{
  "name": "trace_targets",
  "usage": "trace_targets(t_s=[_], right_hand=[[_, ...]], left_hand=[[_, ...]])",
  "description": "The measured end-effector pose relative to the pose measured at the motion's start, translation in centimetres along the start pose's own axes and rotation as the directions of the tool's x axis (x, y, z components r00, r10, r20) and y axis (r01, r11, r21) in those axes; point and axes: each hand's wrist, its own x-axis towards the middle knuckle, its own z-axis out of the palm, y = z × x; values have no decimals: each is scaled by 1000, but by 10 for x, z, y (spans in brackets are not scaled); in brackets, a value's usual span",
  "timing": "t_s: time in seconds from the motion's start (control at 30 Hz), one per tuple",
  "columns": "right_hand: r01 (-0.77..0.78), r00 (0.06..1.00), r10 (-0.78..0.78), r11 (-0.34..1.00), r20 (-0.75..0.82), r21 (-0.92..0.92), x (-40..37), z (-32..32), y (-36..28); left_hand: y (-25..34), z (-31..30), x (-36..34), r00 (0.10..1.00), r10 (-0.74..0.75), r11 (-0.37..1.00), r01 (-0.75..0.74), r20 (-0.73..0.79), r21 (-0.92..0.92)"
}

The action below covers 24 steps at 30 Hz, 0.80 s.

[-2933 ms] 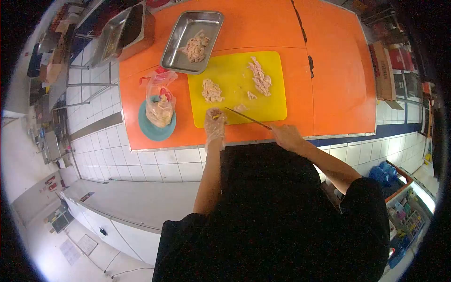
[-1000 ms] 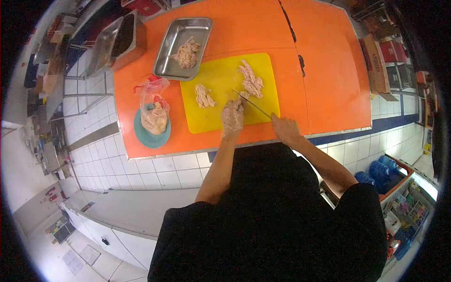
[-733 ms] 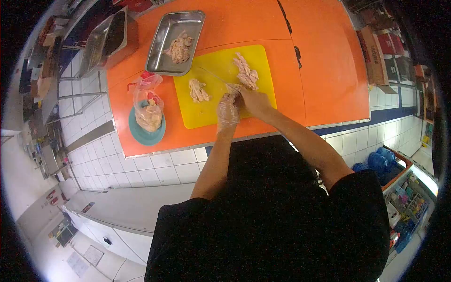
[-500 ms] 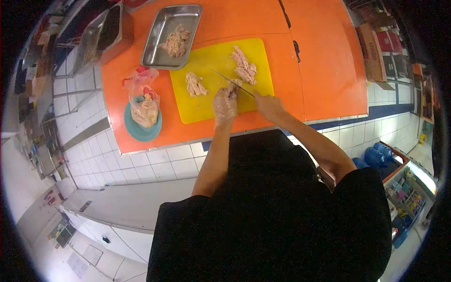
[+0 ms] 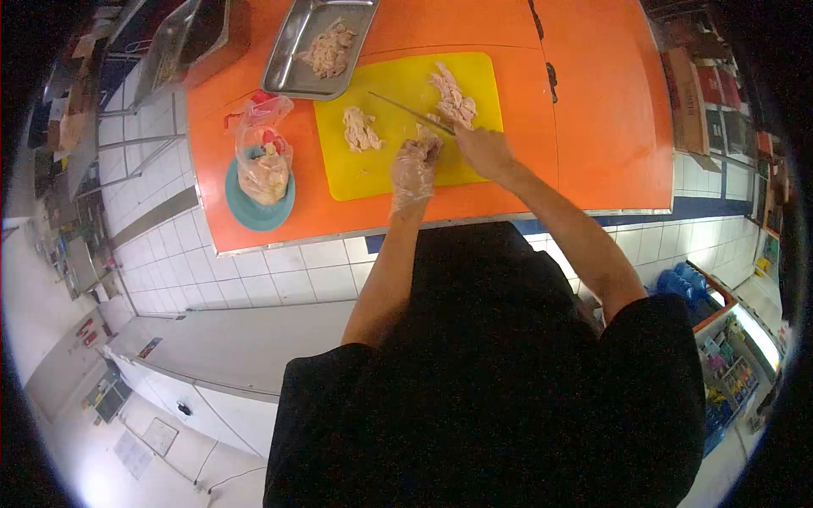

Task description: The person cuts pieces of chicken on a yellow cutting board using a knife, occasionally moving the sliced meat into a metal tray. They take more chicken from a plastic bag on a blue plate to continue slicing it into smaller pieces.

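Gloved left hand [image 5: 415, 169] pinches a chicken piece [image 5: 428, 135] on the yellow cutting board [image 5: 381, 173], mid orange worktop [image 5: 593, 102]. Right hand [image 5: 483, 151] is fisted round the knife [image 5: 406, 110], blade slanting just above it. Carton [image 5: 688, 93] lettering is too small to read.

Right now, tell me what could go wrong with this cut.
The knife lies right beside the gloved left hand on the chicken piece; a slip could nick a finger. The bare right hand grips it near raw meat; a greasy handle might twist. The plate with the bag sits near the table edge and could be knocked off.
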Motion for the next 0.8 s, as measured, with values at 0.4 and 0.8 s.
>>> trace_targets(t_s=[0.4, 0.8], right_hand=[[-51, 994, 46, 997, 95, 55, -88, -4, -17], [2, 995, 14, 987, -99, 161, -3, 10, -54]], left_hand=[[20, -28, -7, 981, -192, 979, 191, 11, 69], [-17, 6, -12, 919, -370, 632, 358, 139, -688]])
